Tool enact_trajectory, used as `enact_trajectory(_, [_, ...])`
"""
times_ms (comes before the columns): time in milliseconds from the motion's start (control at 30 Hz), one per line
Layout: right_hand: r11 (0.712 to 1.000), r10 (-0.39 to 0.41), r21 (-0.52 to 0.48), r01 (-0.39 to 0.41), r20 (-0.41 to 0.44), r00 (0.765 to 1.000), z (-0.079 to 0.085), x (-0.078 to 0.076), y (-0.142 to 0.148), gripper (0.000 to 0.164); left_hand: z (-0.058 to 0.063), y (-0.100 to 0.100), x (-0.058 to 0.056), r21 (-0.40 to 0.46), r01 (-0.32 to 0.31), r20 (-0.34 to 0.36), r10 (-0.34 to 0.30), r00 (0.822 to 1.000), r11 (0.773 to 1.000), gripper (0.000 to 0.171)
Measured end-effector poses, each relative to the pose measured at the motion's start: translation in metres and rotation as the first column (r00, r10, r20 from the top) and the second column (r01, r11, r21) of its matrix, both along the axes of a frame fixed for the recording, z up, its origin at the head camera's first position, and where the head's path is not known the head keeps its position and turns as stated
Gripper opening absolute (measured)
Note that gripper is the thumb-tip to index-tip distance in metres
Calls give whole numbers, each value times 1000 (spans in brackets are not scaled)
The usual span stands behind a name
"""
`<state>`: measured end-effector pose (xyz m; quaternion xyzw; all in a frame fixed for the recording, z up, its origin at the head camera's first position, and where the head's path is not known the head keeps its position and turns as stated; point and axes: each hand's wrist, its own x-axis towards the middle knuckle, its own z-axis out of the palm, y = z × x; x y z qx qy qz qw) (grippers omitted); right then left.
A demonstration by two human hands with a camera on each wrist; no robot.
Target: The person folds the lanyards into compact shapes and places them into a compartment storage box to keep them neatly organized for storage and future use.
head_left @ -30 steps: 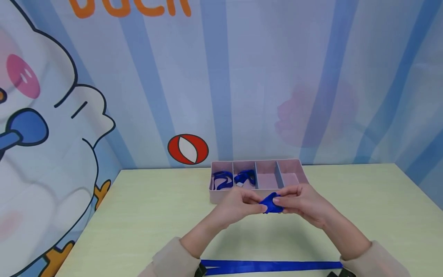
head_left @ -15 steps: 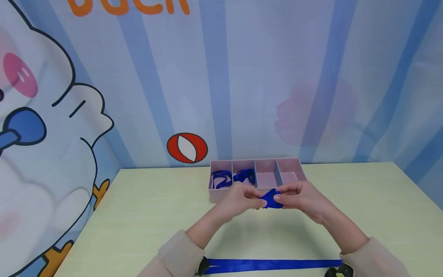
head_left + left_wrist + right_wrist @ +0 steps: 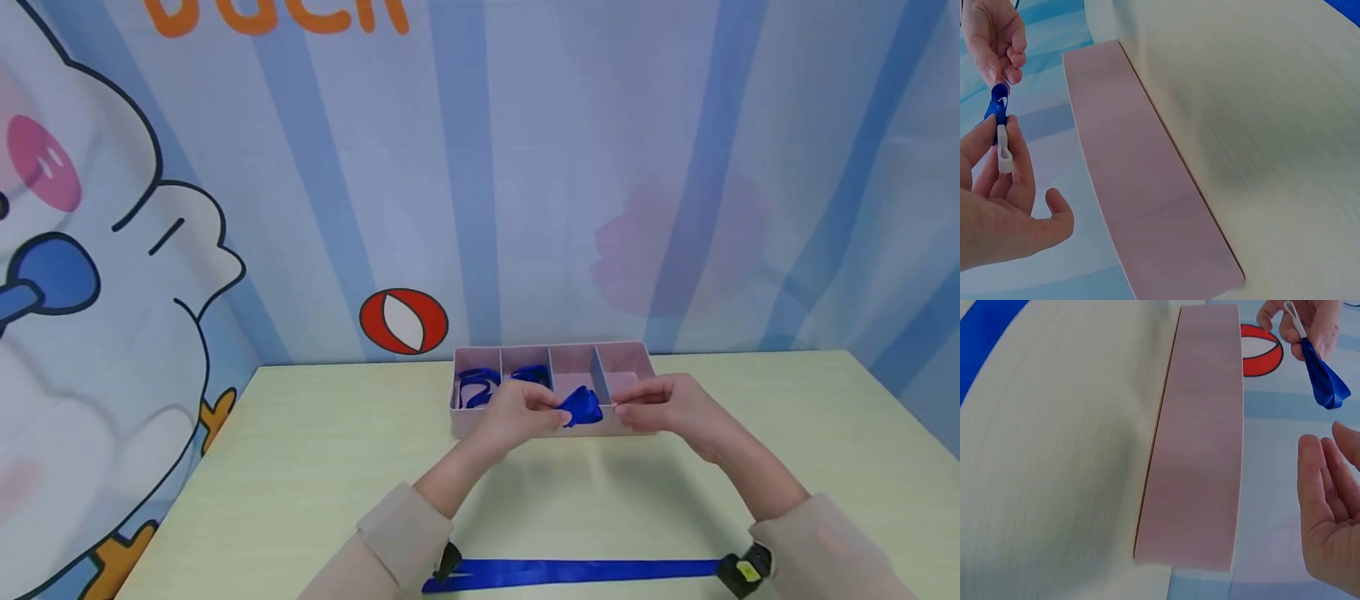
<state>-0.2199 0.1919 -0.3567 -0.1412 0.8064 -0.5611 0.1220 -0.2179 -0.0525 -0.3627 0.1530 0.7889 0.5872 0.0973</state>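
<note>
My left hand [image 3: 517,415] pinches a folded blue lanyard [image 3: 581,407] between thumb and fingers, in front of the pink box [image 3: 480,423]. A white plastic clip [image 3: 1004,153] pokes out from the pinch in the left wrist view. Just right of the bundle, my right hand [image 3: 663,408] is apart from it. Seen from the right wrist, that hand's fingers [image 3: 1313,469] are extended with nothing between them. The box's left compartment holds a coiled blue lanyard [image 3: 480,385]; another blue lanyard [image 3: 531,373] shows partly in the compartment beside it, behind my left hand.
A long blue lanyard [image 3: 585,571] lies stretched across the near part of the pale tabletop [image 3: 337,467]. The box stands at the table's back edge, against a striped cartoon curtain [image 3: 540,167]. Grey dividers [image 3: 602,375] split the box.
My right hand has let go of the folded lanyard and drawn back to the right. My left hand, still pinching it, has risen slightly toward the box.
</note>
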Motion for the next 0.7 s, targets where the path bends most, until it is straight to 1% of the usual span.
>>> enact_trajectory(133, [997,-69,15,69,-33,997,-1,-10,10,43,-1,1,-7,7,-60,14,60,998,998,17])
enact_trajectory(267, [990,-141,10,142,-42,989,-3,-19,20,43,-2,2,-12,9,-118,15,117,993,993,16])
enact_trajectory(400, [977,-213,0,213,-40,976,-7,-27,27,43,-2,3,-17,15,-143,4,143,990,990,15])
enact_trajectory(567, [969,-246,-3,246,-41,968,-12,-39,32,43,-4,3,-23,9,-169,-3,169,986,986,16])
enact_trajectory(700, [955,-288,66,290,-47,957,-15,-50,35,43,-7,4,-29,8,-180,-6,180,984,984,17])
